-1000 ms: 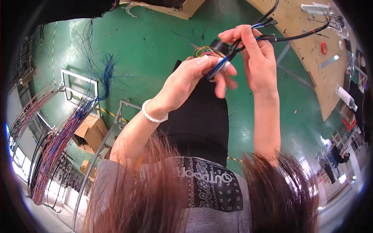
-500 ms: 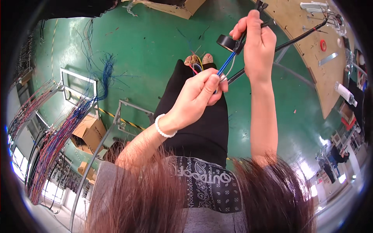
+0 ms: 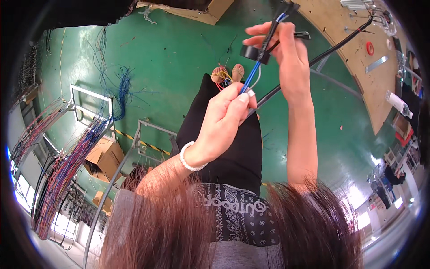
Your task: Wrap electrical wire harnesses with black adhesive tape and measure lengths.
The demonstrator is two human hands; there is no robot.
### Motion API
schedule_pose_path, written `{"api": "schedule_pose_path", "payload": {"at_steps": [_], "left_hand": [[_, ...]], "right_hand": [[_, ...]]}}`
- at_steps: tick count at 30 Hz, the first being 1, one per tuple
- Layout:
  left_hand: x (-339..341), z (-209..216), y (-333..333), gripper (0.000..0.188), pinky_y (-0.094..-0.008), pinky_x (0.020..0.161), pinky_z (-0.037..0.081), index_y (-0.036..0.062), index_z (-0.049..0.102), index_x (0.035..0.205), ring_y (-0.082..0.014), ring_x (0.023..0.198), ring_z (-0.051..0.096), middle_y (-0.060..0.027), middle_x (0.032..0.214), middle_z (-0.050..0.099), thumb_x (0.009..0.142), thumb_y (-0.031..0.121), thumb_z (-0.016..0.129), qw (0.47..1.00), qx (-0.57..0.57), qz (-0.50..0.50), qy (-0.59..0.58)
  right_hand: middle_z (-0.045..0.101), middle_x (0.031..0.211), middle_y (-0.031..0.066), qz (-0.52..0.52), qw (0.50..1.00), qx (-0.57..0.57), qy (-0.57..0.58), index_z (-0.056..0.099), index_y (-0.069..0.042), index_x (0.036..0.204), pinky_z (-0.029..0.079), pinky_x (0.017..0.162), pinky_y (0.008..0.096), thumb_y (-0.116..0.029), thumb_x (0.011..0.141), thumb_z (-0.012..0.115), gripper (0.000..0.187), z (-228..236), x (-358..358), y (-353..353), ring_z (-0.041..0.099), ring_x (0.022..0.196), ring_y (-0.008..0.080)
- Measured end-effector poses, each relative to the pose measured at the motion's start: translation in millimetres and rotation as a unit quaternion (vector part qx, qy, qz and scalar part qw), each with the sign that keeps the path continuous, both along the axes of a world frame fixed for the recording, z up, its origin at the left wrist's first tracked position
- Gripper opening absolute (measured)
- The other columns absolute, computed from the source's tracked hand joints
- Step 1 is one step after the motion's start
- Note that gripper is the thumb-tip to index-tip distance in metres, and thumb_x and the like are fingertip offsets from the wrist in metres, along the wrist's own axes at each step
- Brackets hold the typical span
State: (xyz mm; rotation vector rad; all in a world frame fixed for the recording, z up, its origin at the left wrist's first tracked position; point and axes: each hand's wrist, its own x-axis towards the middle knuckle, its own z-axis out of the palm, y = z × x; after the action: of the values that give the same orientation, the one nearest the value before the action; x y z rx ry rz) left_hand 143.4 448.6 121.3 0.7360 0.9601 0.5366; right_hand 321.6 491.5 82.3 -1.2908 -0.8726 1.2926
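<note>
My left hand, with a white beaded bracelet at its wrist, is closed around a bundle of blue and grey-white wires. Further up, the bundle is wrapped in black tape and ends in dark tips at the top. A roll of black tape hangs against the wrapped part. My right hand is beside it with fingers stretched out and apart, behind the bundle and slightly blurred. A short black branch sticks out past the right fingers. Whether those fingers touch the roll is hidden.
A long black cable runs from near my left hand to a curved wooden board with a red tape roll on it. Metal frames hung with coloured wires and a cardboard box stand at the left.
My right hand has loosened from its grip and its fingers have spread. The tape roll and the bundle's upper part have shifted a little left. My left hand keeps its hold.
</note>
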Motion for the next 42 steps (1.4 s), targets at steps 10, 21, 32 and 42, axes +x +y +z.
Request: {"api": "schedule_pose_path", "payload": {"at_steps": [10, 21, 32, 42], "left_hand": [[8, 4, 5, 0.036, -0.022, 0.047, 0.025, 0.005, 0.055, 0.083, -0.0011, 0.053, 0.033, 0.0073, 0.062, 0.04, 0.109, 0.028, 0.045, 0.98, 0.128, -0.031, 0.148], [5, -7, 9, 0.016, -0.0389, 0.049, 0.04, 0.0028, 0.052, 0.087, -0.0366, 0.052, 0.055, -0.0164, 0.06, 0.051, 0.1, 0.01, 0.055, 0.872, 0.378, -0.13, 0.281], [0, -18, 12, 0.012, -0.0413, 0.045, 0.043, 0.0038, 0.052, 0.091, -0.0309, 0.05, 0.059, -0.0098, 0.056, 0.054, 0.096, 0.011, 0.061, 0.858, 0.427, -0.131, 0.255], [-13, -21, 21, 0.008, -0.0399, 0.049, 0.045, 0.0056, 0.057, 0.096, -0.0287, 0.054, 0.059, -0.0088, 0.064, 0.056, 0.093, 0.01, 0.063, 0.798, 0.485, -0.172, 0.312]], "right_hand": [[0.053, 0.139, 0.0172, 0.018, 0.958, 0.019, 0.284, 0.06, 0.005, 0.114, 0.052, 0.098, 0.0385, -0.028, 0.102, 0.059, 0.035, -42, -15, -44, 0.061, 0.116, 0.0245], [0.057, 0.097, 0.0074, 0.065, 0.978, 0.042, -0.195, 0.068, -0.003, 0.096, 0.048, 0.072, 0.0315, -0.02, 0.093, 0.07, 0.018, 57, -2, -56, 0.058, 0.085, 0.0155], [0.057, 0.123, 0.0142, -0.061, 0.939, -0.119, 0.318, 0.058, 0.002, 0.114, 0.057, 0.091, 0.0373, -0.037, 0.098, 0.065, 0.043, -4, -51, -33, 0.064, 0.103, 0.0205], [0.058, 0.112, 0.011, -0.049, 0.995, 0.018, -0.085, 0.067, -0.001, 0.1, 0.048, 0.082, 0.0318, -0.032, 0.092, 0.073, 0.033, 21, -45, -68, 0.058, 0.097, 0.0184]]}}
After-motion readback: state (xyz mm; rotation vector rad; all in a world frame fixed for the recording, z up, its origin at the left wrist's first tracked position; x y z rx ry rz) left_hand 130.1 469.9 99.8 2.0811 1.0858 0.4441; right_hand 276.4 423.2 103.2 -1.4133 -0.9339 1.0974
